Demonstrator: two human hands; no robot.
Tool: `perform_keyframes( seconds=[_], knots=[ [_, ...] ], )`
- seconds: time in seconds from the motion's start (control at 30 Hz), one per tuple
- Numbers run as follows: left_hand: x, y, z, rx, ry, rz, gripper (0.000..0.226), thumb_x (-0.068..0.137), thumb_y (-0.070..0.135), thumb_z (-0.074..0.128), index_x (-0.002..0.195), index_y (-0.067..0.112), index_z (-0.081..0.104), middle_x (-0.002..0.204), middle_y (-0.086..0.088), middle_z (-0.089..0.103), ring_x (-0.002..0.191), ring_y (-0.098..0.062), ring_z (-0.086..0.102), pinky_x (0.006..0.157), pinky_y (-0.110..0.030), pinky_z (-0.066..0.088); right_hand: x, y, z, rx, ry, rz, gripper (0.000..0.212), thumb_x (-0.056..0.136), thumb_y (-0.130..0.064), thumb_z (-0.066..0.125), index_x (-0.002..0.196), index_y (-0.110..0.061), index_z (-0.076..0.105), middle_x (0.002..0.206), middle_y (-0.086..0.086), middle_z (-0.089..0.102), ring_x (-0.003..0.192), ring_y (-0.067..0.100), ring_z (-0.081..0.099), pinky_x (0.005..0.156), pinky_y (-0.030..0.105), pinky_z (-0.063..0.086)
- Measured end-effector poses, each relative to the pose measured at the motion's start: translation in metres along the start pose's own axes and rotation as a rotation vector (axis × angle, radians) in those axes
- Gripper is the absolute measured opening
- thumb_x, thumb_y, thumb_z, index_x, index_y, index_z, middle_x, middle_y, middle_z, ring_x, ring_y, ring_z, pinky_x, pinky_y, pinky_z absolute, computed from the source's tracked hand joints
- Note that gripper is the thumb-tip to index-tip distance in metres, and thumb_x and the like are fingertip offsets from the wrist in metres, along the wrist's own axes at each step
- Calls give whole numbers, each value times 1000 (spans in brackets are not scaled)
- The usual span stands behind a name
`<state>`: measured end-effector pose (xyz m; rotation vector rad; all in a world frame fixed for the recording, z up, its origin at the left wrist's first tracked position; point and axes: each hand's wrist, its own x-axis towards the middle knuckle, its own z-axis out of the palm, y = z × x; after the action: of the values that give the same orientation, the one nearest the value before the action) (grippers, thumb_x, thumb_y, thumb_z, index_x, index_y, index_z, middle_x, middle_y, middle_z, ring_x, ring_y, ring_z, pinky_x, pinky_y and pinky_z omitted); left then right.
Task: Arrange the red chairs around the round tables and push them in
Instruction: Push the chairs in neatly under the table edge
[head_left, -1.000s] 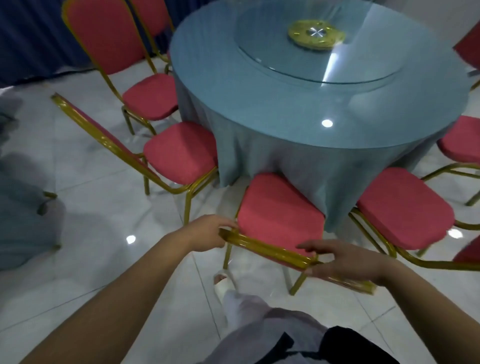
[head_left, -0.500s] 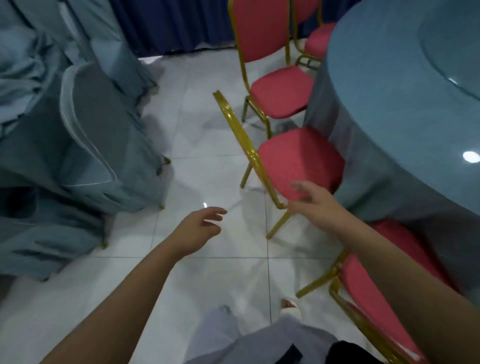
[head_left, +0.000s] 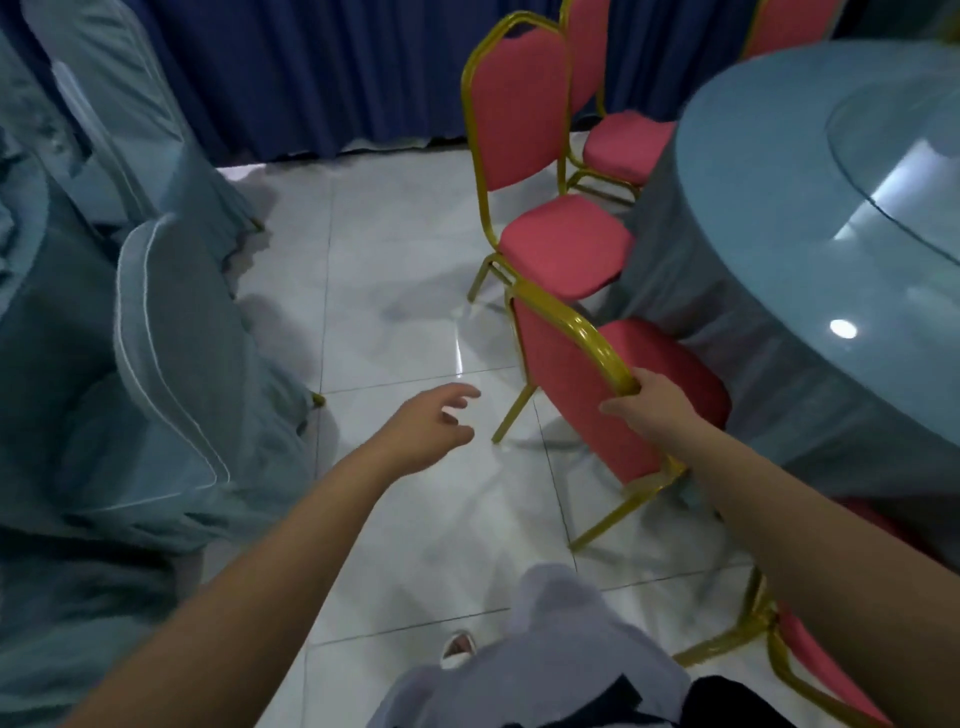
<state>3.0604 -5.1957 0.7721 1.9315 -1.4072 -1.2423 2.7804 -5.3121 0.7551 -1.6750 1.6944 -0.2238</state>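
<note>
Right hand (head_left: 649, 410): fingers curled round the gold top rail (head_left: 587, 332) of the nearest chair (head_left: 566, 395), at the rail's near corner, thumb side toward the red back pad. Firm wrap, no gap visible.

Left hand (head_left: 423, 428): free, fingers loosely spread, holds nothing, hangs over the floor (head_left: 405, 291) to the left of the chair and apart from it.

Chair position: angled at the table (head_left: 779, 223), seat front against the hanging cloth (head_left: 831, 415); how far the seat goes under cannot be told. The next chair (head_left: 519, 130) stands just beyond it, its seat also at the cloth.

Handling, as judgement: tubular metal frame, stiff, will not flex under a push. Padded seat and back are soft, poor to grab. Probably light enough for one hand. Glossy tile should let the legs slide, perhaps skid. One hand at a rail corner tends to swing the chair; the left hand on the far corner would drive it straight. A high push may tip it forward. The cloth may bunch on the seat.

Covered chairs (head_left: 156, 338) crowd the left side.
</note>
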Motion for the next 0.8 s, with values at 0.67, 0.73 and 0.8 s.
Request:
perform_keyframes(
  seconds=[0.67,0.73,0.8],
  knots=[
    [333,70,-63,782,-423,421,28,81,4,63,79,29,49,82,-1,60,78,-21,58,70,-40,54,47,-48,34,-18,5,72,43,74,-18,72,113,-35,66,91,-13,63,79,5,58,69,20,46],
    [340,66,-68,815,-439,475,26,82,3,57,77,27,49,78,0,58,75,-22,57,68,-42,55,49,-56,42,-1,-3,121,53,74,-20,69,125,-33,63,101,-11,65,86,6,59,74,18,46],
    [348,58,-74,830,-480,553,25,82,3,55,80,27,56,79,3,59,75,-19,58,70,-43,55,47,-63,52,21,-31,172,58,73,-21,68,129,-34,59,107,-13,64,92,6,58,80,24,49]
  ],
)
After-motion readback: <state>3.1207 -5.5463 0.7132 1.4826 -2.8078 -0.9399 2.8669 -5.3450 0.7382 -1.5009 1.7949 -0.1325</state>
